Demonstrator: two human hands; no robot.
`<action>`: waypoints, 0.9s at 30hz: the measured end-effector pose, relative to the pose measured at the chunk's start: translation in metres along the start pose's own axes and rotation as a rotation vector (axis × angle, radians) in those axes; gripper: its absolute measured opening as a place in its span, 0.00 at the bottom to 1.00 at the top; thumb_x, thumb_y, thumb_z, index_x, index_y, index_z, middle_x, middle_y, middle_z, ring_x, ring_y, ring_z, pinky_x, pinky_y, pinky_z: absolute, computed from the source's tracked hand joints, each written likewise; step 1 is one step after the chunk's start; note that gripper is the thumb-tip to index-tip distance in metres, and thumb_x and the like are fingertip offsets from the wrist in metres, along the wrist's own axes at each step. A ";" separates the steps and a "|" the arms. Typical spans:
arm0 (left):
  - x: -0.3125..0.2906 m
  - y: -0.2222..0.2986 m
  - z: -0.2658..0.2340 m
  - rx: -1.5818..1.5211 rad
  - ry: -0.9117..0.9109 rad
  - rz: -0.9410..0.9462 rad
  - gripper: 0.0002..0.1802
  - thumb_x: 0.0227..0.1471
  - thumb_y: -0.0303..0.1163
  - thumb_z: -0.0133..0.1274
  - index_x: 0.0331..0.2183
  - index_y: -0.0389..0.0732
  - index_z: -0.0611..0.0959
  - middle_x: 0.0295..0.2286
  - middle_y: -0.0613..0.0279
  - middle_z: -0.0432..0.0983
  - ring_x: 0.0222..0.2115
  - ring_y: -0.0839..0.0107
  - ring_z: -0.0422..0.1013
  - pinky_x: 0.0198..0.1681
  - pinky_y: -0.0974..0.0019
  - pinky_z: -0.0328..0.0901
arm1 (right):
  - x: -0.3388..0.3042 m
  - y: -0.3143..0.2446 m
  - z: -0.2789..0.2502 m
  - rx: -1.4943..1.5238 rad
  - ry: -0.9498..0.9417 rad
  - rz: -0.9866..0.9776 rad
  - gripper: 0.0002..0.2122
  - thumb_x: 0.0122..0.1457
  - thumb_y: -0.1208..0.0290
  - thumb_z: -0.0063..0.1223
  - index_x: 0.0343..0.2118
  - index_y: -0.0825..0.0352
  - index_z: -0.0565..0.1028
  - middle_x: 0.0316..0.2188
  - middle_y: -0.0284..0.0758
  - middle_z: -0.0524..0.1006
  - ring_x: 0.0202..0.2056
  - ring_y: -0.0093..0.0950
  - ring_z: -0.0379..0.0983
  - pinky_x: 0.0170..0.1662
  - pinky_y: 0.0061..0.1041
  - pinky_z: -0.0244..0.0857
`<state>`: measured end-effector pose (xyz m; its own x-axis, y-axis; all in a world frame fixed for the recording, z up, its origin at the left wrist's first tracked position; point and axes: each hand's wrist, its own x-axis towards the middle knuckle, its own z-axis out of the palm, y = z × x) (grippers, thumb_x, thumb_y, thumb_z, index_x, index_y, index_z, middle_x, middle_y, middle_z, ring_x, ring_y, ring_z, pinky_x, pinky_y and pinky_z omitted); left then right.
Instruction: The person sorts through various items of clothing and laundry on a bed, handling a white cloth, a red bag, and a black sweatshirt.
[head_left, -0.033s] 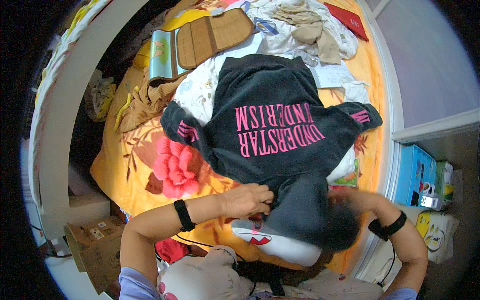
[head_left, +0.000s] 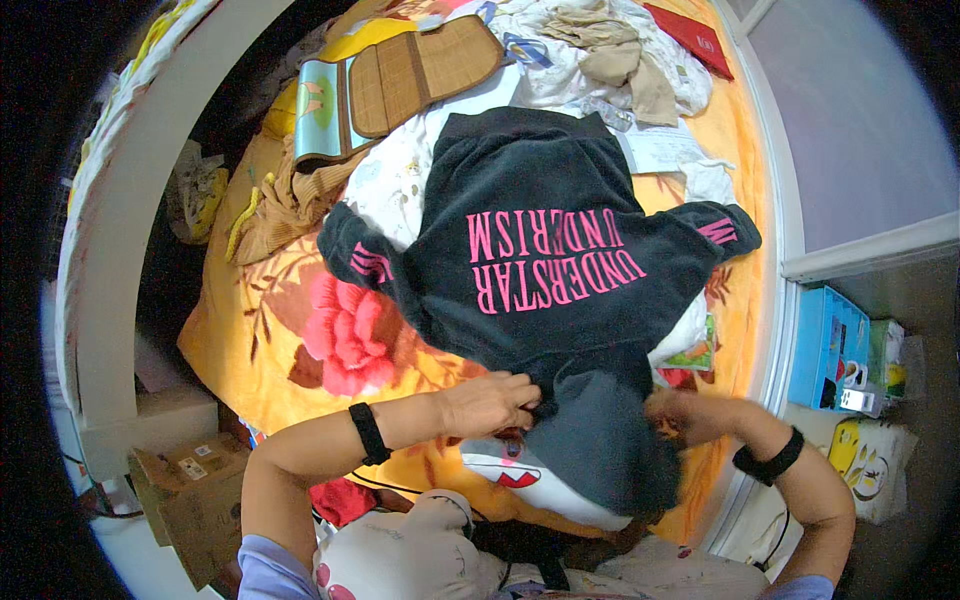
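Note:
A black hoodie (head_left: 540, 245) with pink lettering lies spread out, its hood toward me and its sleeves out to either side. My left hand (head_left: 492, 404) is closed, fingers pinched on the left edge of the hood (head_left: 598, 425). At the hood's right edge, my right hand (head_left: 690, 415) grips the cloth, its fingers curled and slightly blurred. Partly under the hood lies a white plush-like thing (head_left: 535, 488) with a red zigzag mark. A black band circles each of my wrists.
Under the hoodie is an orange flowered blanket (head_left: 240, 320). Beyond lie a brown woven mat (head_left: 430, 75), crumpled clothes (head_left: 620, 55) and a red folder (head_left: 690, 40). A cardboard box (head_left: 190, 490) stands at left, a blue bin (head_left: 830, 345) at right, beside a sliding-door frame (head_left: 870, 250).
My right hand has shifted slightly left and is less blurred. The hood's right side has drawn in and settled flatter. My left hand stays at the hood's left edge.

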<state>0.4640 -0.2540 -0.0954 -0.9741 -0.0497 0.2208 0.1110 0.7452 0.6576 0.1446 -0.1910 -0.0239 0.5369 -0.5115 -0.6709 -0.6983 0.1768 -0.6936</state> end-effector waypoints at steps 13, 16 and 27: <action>-0.076 -0.034 -0.004 -0.144 1.269 -0.985 0.16 0.43 0.30 0.54 0.37 0.38 0.71 0.33 0.64 0.69 0.33 0.72 0.66 0.38 0.70 0.61 | 0.030 0.122 -0.052 0.641 1.142 0.075 0.12 0.52 0.67 0.49 0.37 0.68 0.70 0.24 0.31 0.72 0.24 0.22 0.68 0.28 0.19 0.63; -0.096 -0.060 -0.022 -0.120 1.662 -1.226 0.30 0.42 0.37 0.57 0.45 0.35 0.66 0.39 0.57 0.67 0.40 0.69 0.64 0.45 0.68 0.57 | 0.047 0.131 -0.091 1.176 1.252 0.270 0.13 0.51 0.59 0.51 0.32 0.65 0.70 0.22 0.27 0.69 0.22 0.19 0.65 0.25 0.13 0.61; -0.123 -0.149 -0.048 -0.130 1.672 -1.136 0.31 0.35 0.26 0.55 0.44 0.31 0.64 0.38 0.53 0.66 0.37 0.63 0.65 0.42 0.67 0.61 | 0.063 0.178 -0.140 1.681 1.210 -0.018 0.12 0.45 0.67 0.56 0.34 0.63 0.72 0.33 0.39 0.74 0.35 0.36 0.71 0.37 0.35 0.69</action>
<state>0.5766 -0.3912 -0.1862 0.4941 -0.8692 0.0194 -0.2133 -0.0996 0.9719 -0.0117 -0.3098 -0.1531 -0.4663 -0.5705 -0.6761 0.6969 0.2338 -0.6780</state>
